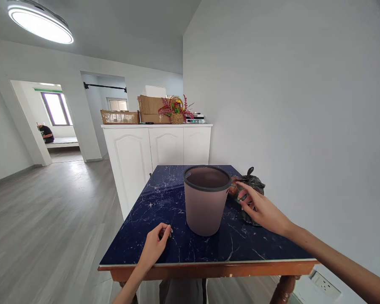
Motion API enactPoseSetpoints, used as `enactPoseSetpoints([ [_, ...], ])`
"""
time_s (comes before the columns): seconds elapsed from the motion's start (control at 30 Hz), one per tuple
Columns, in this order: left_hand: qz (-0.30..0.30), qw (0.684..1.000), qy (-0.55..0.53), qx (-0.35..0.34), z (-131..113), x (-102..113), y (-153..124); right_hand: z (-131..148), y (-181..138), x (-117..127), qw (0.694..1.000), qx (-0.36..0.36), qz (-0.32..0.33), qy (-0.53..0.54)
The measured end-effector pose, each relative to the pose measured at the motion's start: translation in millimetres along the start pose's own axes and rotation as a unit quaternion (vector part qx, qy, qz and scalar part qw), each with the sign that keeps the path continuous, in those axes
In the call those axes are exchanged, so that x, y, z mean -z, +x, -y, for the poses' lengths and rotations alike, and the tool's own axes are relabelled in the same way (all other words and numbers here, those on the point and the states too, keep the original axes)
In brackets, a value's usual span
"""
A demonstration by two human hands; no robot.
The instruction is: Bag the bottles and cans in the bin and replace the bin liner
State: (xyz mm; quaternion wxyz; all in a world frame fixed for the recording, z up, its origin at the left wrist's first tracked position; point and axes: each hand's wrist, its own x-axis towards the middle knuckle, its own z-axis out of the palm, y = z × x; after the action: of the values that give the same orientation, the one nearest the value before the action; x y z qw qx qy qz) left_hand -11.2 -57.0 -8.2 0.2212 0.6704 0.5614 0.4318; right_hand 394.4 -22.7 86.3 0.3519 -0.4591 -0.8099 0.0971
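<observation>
A pinkish-brown waste bin (205, 211) with a dark grey rim stands upright on the blue marbled tabletop (164, 202). To its left my left hand (155, 244) rests by the front of the table, fingers loosely curled in and thumb against them, with nothing visible in it. On the other side, my right hand (261, 207) reaches in with thumb and forefinger apart. Behind those fingers lies a black plastic bag (255, 182) with a knotted top; whether they touch it I cannot tell. Some reddish round thing (233, 188) shows between bin and bag, partly hidden.
A white cabinet (167, 145) stands beyond the table, bearing cardboard boxes (120, 117) and a flower basket (177, 118). The wall (288, 105) runs along the right. Through a doorway at far left, a person (46, 133) sits on a bed.
</observation>
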Motion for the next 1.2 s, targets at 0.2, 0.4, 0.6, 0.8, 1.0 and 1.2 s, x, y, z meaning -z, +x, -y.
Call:
enactPoseSetpoints([
  [0.2, -0.003, 1.000, -0.002, 0.003, -1, -1, 2, -86, -48, -25, 0.991, -0.032, 0.031, -0.127],
  [0.4, 0.001, 1.000, 0.011, 0.006, -2, -1, 3, -154, -98, -89, 0.969, -0.117, 0.034, -0.213],
  [0.6, 0.000, 1.000, 0.016, 0.007, -2, -3, 4, -163, -112, -118, 0.967, -0.113, -0.013, -0.228],
  [0.8, 0.005, 0.999, 0.033, 0.011, -3, -3, 5, -156, -110, -123, 0.970, -0.097, -0.061, -0.214],
  [1.0, 0.010, 0.999, 0.033, 0.008, 0, -3, 5, -127, -119, -112, 0.986, -0.106, -0.049, -0.118],
  [1.2, 0.019, 0.999, 0.034, 0.006, 6, -4, 6, -62, -127, -81, 0.991, -0.122, -0.007, 0.059],
])
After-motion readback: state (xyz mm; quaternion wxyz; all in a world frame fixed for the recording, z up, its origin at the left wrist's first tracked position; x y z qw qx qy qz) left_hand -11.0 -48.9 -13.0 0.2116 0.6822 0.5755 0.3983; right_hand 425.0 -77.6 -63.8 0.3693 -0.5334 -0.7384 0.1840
